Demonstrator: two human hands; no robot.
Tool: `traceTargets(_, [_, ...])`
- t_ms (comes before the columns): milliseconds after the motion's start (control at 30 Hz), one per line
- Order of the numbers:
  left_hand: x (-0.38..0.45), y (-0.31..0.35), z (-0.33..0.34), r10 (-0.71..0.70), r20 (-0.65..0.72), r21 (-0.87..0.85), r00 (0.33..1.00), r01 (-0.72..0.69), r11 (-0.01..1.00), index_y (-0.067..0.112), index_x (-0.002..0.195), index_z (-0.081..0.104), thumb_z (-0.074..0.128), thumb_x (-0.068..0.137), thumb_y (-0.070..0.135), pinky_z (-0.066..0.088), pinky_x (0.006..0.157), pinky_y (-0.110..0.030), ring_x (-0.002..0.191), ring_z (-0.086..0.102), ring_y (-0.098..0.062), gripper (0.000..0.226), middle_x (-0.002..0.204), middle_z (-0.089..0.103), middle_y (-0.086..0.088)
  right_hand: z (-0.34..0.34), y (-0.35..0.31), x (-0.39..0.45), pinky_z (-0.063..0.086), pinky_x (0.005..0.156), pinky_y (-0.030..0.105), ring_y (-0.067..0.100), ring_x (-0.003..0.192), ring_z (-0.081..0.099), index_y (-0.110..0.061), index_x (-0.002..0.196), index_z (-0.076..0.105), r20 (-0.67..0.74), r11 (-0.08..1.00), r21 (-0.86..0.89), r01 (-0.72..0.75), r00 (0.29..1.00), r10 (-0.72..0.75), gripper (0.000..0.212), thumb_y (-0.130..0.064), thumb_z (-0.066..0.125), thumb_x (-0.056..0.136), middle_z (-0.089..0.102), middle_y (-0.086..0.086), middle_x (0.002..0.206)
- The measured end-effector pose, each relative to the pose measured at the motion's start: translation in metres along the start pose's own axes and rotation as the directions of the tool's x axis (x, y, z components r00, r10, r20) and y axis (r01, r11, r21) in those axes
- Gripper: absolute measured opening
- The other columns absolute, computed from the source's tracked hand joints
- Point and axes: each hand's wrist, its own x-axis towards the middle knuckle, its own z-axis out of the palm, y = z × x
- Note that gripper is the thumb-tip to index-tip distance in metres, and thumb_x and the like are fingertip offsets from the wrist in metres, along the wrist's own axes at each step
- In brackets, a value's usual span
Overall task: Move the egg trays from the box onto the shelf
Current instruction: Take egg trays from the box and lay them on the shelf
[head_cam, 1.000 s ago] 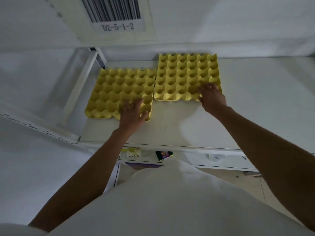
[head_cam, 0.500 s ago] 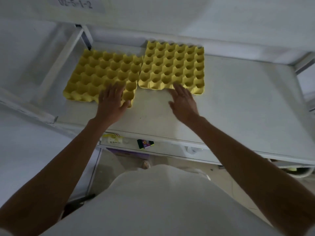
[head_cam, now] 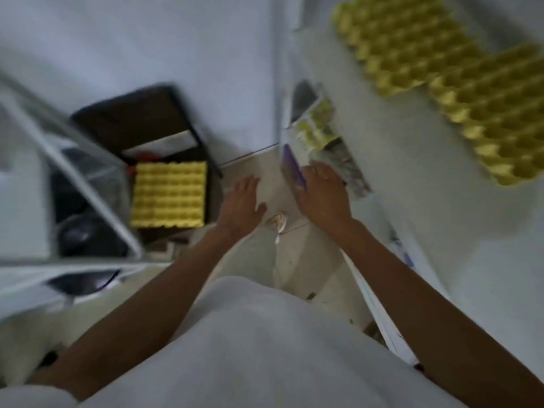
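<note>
The picture is blurred by motion. Two yellow egg trays lie side by side on the white shelf (head_cam: 412, 178) at the upper right: one tray (head_cam: 394, 39) further back, the other (head_cam: 497, 113) nearer the edge. On the floor at the left stands a dark box (head_cam: 141, 113) with a yellow egg tray (head_cam: 168, 194) in it. My left hand (head_cam: 241, 204) and my right hand (head_cam: 322, 195) hang over the floor between box and shelf, fingers spread, holding nothing.
A white metal rack (head_cam: 88, 184) with a slanted post stands at the left, right beside the box. Small packets and a purple item (head_cam: 294, 169) sit on a lower shelf level under the right hand. A shoe tip (head_cam: 278, 222) shows on the tiled floor.
Both hands have left the two trays on the shelf and dropped down. My view has swung left and down, bringing the box with its tray into sight.
</note>
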Motion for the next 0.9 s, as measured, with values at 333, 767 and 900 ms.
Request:
traceTargets(333, [-0.175, -0.148, -0.003, -0.474, 0.081, -0.067, 0.877, 0.479, 0.875, 0.007, 0.148, 0.045, 0.064, 0.095, 0.031, 0.046, 0.109, -0.047, 0.14, 0.048, -0.036, 0.061, 0.148, 0.051, -0.015, 0.117, -0.123, -0.06, 0.042, 0.108, 0.044, 0.032, 0.138, 0.042, -0.007, 0.148, 0.045, 0.565, 0.983, 0.056, 0.175, 0.806, -0.176, 0.053, -0.032, 0.047, 0.101, 0.044, 0.012, 0.152])
traceTargets(767, [-0.189, -0.279, -0.006, -0.4, 0.196, -0.134, 0.895, 0.428, 0.894, 0.008, 0.151, 0.044, 0.061, 0.097, 0.03, 0.049, 0.106, -0.051, 0.137, 0.048, -0.039, 0.06, 0.151, 0.048, -0.017, 0.184, -0.192, -0.059, 0.048, 0.102, 0.043, 0.029, 0.134, 0.047, -0.008, 0.148, 0.045, 0.608, 0.975, -0.066, 0.212, 0.784, -0.129, 0.049, -0.027, 0.044, 0.102, 0.048, 0.01, 0.148])
traceTargets(900, [-0.155, -0.304, -0.007, -0.37, 0.3, -0.083, 0.879, 0.41, 0.908, 0.007, 0.152, 0.043, 0.057, 0.101, 0.033, 0.046, 0.11, -0.049, 0.142, 0.043, -0.037, 0.059, 0.156, 0.044, -0.015, 0.2, -0.202, -0.037, 0.048, 0.102, 0.041, 0.028, 0.131, 0.048, -0.009, 0.146, 0.047, 0.639, 0.991, -0.042, 0.129, 0.766, -0.072, 0.048, -0.027, 0.043, 0.102, 0.052, 0.01, 0.141])
